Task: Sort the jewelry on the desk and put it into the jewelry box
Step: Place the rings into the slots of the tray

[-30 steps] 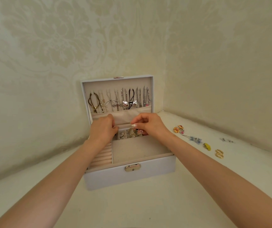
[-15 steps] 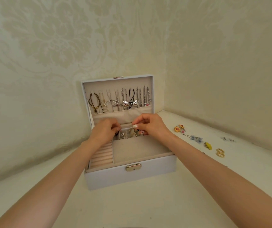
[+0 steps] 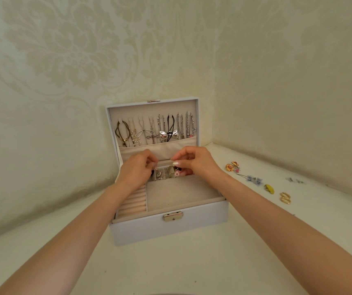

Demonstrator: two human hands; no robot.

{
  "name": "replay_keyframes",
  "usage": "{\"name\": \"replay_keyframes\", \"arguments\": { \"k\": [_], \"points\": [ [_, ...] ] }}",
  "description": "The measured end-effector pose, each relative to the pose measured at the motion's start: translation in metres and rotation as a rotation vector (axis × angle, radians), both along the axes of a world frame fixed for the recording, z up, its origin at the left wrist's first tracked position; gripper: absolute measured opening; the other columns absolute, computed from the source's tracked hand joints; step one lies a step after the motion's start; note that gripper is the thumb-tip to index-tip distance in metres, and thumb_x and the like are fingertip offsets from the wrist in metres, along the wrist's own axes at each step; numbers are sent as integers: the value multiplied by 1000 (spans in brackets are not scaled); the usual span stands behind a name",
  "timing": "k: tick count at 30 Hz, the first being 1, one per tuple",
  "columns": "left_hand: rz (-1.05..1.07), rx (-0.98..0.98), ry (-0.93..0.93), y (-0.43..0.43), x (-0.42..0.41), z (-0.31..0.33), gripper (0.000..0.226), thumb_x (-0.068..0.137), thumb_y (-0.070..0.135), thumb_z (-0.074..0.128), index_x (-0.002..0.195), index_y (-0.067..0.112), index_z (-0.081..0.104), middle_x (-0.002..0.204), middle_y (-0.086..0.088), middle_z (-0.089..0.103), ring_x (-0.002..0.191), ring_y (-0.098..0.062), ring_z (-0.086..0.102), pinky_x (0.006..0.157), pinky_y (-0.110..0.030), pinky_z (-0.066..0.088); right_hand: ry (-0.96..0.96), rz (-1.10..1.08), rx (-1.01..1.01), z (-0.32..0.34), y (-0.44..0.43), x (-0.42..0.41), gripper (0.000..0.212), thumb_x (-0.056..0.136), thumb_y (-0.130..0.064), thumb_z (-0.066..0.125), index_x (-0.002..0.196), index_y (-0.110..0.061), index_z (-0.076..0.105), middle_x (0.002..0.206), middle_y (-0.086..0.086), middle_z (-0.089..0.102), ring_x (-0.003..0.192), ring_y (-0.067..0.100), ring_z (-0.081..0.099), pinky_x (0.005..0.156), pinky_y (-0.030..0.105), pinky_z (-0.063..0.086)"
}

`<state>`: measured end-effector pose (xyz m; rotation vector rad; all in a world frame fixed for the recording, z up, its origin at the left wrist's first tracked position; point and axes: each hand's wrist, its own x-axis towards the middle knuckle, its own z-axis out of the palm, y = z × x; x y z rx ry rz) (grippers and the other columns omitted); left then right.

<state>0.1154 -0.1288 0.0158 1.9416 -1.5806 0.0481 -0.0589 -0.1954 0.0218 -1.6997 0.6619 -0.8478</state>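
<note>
The pale lilac jewelry box (image 3: 168,228) stands open in the middle of the desk, with necklaces (image 3: 156,130) hanging in its raised lid. Both hands hover over the small rear compartments (image 3: 164,174), which hold several small pieces and a pink flower earring (image 3: 177,173). My right hand (image 3: 196,162) pinches a small dark earring (image 3: 176,165) between thumb and forefinger. My left hand (image 3: 137,169) is curled, fingertips together, with a dark bit (image 3: 152,173) showing under its fingers. Loose pieces lie on the desk at the right: orange-gold earrings (image 3: 231,166), a blue flower piece (image 3: 254,180), a yellow piece (image 3: 269,189), gold oval earrings (image 3: 285,198) and small silver studs (image 3: 294,179).
The box has ring rolls (image 3: 133,202) at front left and a wide beige tray (image 3: 181,192) beside them, with a metal clasp (image 3: 173,216) on the front wall. Patterned walls meet in a corner close behind the box. The white desk (image 3: 181,262) runs toward me.
Both hands lifted slightly over the rear compartments and their fingertips drew a little apart. The box and the loose pieces stayed put.
</note>
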Motion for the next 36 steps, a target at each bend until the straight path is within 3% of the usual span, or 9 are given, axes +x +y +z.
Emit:
{"name": "replay_keyframes", "arguments": {
  "k": [4, 7, 10, 14, 19, 23, 28, 31, 36],
  "points": [
    [-230, -56, 325, 6, -15, 9, 19, 93, 6, 51, 83, 21, 53, 76, 6, 65, 72, -9, 61, 72, -24, 48, -27, 34, 46, 1, 0, 1, 20, 82, 17, 59, 87, -3, 62, 74, 9, 62, 52, 10, 66, 56, 20, 57],
    [-324, -17, 525, 10, -22, 14, 12, 90, 8, 58, 86, 18, 55, 79, 0, 67, 63, 1, 61, 64, -16, 49, 2, 16, 2, 3, -1, 1, 26, 81, 18, 58, 93, -4, 63, 76, 5, 64, 56, 2, 64, 58, 17, 55],
    [-324, -2, 548, 13, -22, 15, 12, 85, 11, 66, 88, 18, 57, 84, -1, 65, 64, 0, 63, 62, -19, 51, 24, 6, -21, 5, -1, 1, 27, 80, 16, 61, 97, -4, 64, 77, 4, 65, 56, -2, 62, 59, 13, 51],
    [-305, -17, 556, 14, -22, 17, 17, 81, 8, 70, 89, 18, 58, 90, -3, 64, 73, -11, 63, 65, -26, 53, 12, 35, -22, 9, 4, 5, 26, 79, 12, 64, 90, -12, 61, 77, 3, 66, 63, 8, 63, 62, 15, 50],
    [-317, -24, 585, 16, -16, 26, 17, 80, -6, 66, 88, 8, 61, 80, -6, 65, 62, -2, 64, 59, -14, 52, -54, 21, 27, 14, 8, 16, 23, 80, 10, 66, 86, -11, 59, 75, 4, 62, 56, 8, 64, 56, 16, 52],
    [-274, -70, 583, 20, -7, 29, 21, 77, -9, 67, 85, 9, 60, 82, -9, 61, 71, -14, 61, 61, -15, 54, -49, 103, 75, 17, 10, 23, 19, 82, -1, 69, 93, -13, 60, 78, 4, 68, 61, 12, 68, 64, 21, 54],
    [-264, -111, 663, 25, -2, 25, 15, 79, -7, 66, 84, 6, 61, 84, -12, 61, 72, -18, 63, 65, -20, 57, -1, 93, 80, 16, 13, 31, 28, 77, 11, 68, 93, -9, 59, 80, 6, 64, 60, 10, 65, 55, 17, 51],
    [-245, -121, 677, 26, 2, 24, 14, 80, -6, 66, 81, 7, 59, 83, -10, 60, 68, -15, 63, 62, -18, 55, 28, 98, 61, 14, 13, 33, 27, 79, 13, 65, 89, -11, 60, 84, 10, 65, 66, 17, 66, 54, 15, 50],
    [-233, -95, 608, 29, 9, 22, 15, 82, -1, 66, 79, 12, 57, 71, -2, 62, 58, -4, 61, 56, -18, 50, -8, 122, 101, 11, 8, 34, 27, 80, 16, 61, 91, -9, 60, 79, 8, 64, 60, 14, 68, 56, 19, 54]
  ]
}}
